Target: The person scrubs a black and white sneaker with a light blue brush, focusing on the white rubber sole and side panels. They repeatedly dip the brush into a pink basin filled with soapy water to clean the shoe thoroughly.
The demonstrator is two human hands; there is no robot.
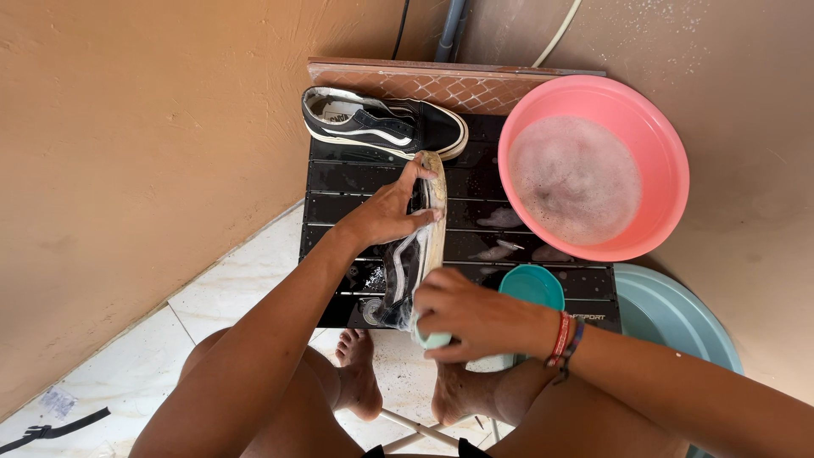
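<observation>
1. wet sneaker (421, 246): black with white stripe, on its side on the black slatted desk (339, 182), pale sole edge turned up. long axis runs near-to-far in view; the end under the left hand points at the wall, the other end points at the person. which end is the toe: can't tell, both ends covered.
2. left hand (386, 212): clamped over the far end of the sneaker, fingers wrapped over the sole edge. hides that end.
3. right hand (475, 318): clenched around a pale green scrubber (434, 339) pressed to the near end of the sneaker. only a sliver of it shows, so brush or sponge is unclear. red and blue bracelets (564, 339) on the wrist.
4. second sneaker (386, 123): same kind, upright at the desk's far edge, long axis left-right, opening at left, well apart from the hands.
5. pink basin (670, 144): at the desk's far right corner against the wall, holds cloudy soapy water, foam hides the bottom.
6. small teal bowl (534, 284): just beside the right hand, partly behind it, contents not readable.
7. pale blue tub (678, 314): lower right, cut by the forearm and the pink basin, inside not visible.
8. suds and small scraps on the desk slats between sneaker and basin; what they are is hard to make out.
9. bare feet (360, 373) on the tiled floor below the desk; black strap (51, 428) at bottom left, cut off.
</observation>
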